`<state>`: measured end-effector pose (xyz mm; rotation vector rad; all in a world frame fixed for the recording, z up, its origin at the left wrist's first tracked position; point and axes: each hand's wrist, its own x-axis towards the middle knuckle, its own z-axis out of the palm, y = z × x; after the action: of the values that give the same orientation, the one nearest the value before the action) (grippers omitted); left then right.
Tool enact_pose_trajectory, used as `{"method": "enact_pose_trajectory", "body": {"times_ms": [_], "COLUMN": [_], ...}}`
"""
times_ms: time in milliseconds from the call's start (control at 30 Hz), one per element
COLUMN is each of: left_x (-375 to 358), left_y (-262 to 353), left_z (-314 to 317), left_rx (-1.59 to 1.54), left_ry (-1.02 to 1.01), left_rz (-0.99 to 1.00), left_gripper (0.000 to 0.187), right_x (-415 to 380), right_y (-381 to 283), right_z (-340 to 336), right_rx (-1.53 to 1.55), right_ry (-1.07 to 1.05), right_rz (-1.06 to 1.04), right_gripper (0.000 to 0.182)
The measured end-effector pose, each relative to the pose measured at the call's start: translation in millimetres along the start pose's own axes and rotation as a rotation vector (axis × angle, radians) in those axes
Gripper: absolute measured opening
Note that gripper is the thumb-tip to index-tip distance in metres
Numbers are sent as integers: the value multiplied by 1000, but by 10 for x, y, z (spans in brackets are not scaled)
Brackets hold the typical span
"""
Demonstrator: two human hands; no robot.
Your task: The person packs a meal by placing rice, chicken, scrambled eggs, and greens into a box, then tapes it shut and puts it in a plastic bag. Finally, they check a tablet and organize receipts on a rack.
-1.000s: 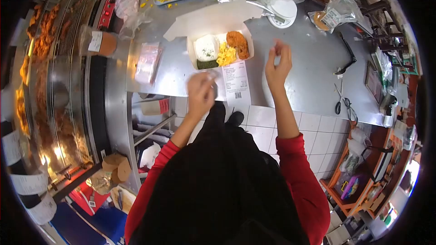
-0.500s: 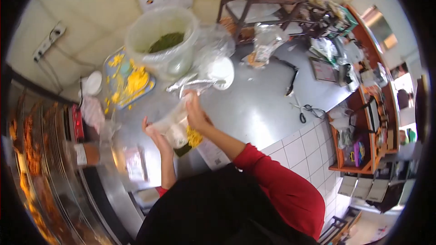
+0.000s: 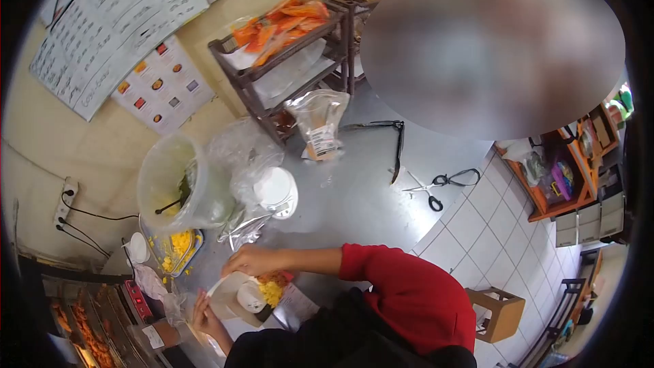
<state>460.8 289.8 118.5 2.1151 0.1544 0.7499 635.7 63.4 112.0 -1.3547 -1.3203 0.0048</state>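
Low in the view, a sheet of pale wrapping paper (image 3: pixel 226 298) stands curled up around a white rounded mound that looks like rice (image 3: pixel 251 296). Yellow shreds (image 3: pixel 271 293) lie beside the mound, with some reddish food and a dark green piece, perhaps leaf, at the edge. My right hand (image 3: pixel 248 259) grips the paper's far edge, fingers bent over it. On the near left side my left hand (image 3: pixel 206 317) pinches the paper's other edge, its palm partly hidden. A printed sheet (image 3: pixel 294 305) lies just right of the food.
Beyond my hands stand a clear bucket (image 3: pixel 204 184), a white scale (image 3: pixel 276 191) and a blue-rimmed tray (image 3: pixel 197 244) with yellow shreds. Scissors (image 3: pixel 436 184) lie near the steel table's right edge. A rack (image 3: pixel 248 85) holds orange packets. A large oval at upper right is blurred.
The view has swung right and tilted, so the table's things appear shifted. My right hand has come down along the paper, which now stands more upright around the food.
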Motion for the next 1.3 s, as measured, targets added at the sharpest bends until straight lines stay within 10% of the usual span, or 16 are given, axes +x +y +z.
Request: {"method": "enact_pose_trajectory", "body": {"times_ms": [67, 167, 200, 300, 400, 433, 567, 667, 733, 933, 1167, 1300], "left_x": [-41, 85, 46, -236, -730, -892, -1570, -1506, -1724, -1831, -1465, -1068], "left_y": [102, 675, 826, 1059, 1076, 1069, 730, 877, 467, 369, 720, 580], "left_z": [67, 408, 515, 822, 1097, 1165, 1293, 1437, 1396, 1577, 1585, 1063], "left_rx": [19, 26, 51, 130, 165, 158, 79, -82, -208, 139, -158, 260], "left_ry": [65, 293, 378, 551, 583, 590, 602, 755, 824, 815, 968, 930], "left_rz": [6, -113, -151, -262, -425, -478, -641, -857, -765, -867, -801, -644], "left_gripper": [33, 47, 48, 52, 56, 57, 64, 64, 65, 62, 59, 74], "right_x": [21, -58, -332, -1081, -1557, -1717, -1580, -1477, -1455, -1810, -1540, -704], "right_y": [-196, -946, -850, -867, 274, 1036, 1965, 2303, 2328, 976, -803, -1127], "right_z": [-241, -1743, -2211, -4230, -5165, -5380, -5793, -6032, -6078, -5750, -3315, -1591], "right_rx": [-374, 211, 603, 886, 280, -443, -1319, -1152, -1137, -306, 630, 365], "right_ry": [-10, -711, -671, -407, 736, 734, 167, -235, -206, 1034, 107, -73], "right_rz": [-107, 287, 118, 618, 731, 850, 1202, 1371, 1324, 880, 905, 620], "right_gripper": [50, 61, 56, 39, 22, 21, 39, 50, 45, 30, 67, 49]}}
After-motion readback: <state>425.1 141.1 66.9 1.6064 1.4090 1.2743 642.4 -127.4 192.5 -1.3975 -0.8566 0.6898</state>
